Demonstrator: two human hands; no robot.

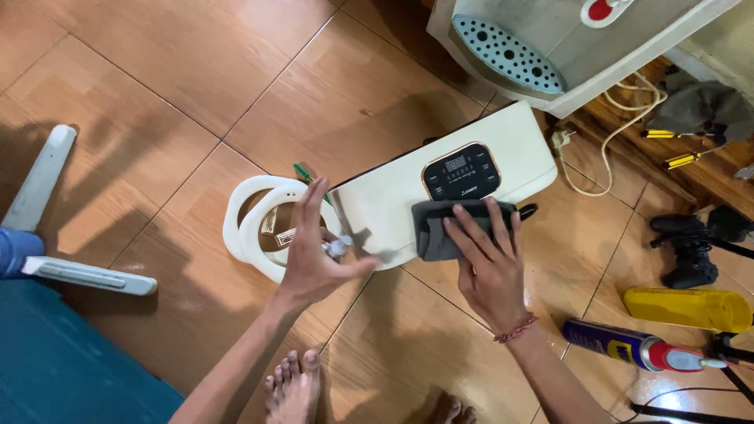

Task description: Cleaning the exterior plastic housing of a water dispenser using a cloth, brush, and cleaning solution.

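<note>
The right hand (pixel 488 263) lies flat, fingers spread, pressing a folded grey cloth (pixel 440 228) against the top face of a cream appliance (pixel 400 204) that rests on the tiled floor (pixel 157 78). The cloth sits directly under the fingertips, at the near edge of the appliance and just below its dark control panel (pixel 462 170), so the right hand is the one already on it. The appliance's long axis runs from lower left to upper right, and the cloth lies partway along that line. The left hand (pixel 314 255) hovers at the left end of the appliance, fingers half open, with a small pale object (pixel 338 248) pinched by the thumb; what it is cannot be told. Just beyond the left hand a white ring (pixel 243 220) lies flat on the floor, touching or nearly touching the appliance's end. To the right of the right wrist, well apart from the cloth, lie a blue spray can (pixel 628 345) and a yellow bottle (pixel 687 308). A white cord (pixel 609 133) trails from the appliance's far end, and two yellow-handled screwdrivers (pixel 667 149) lie farther off. A bare foot (pixel 292 389) shows at the bottom edge.
</note>
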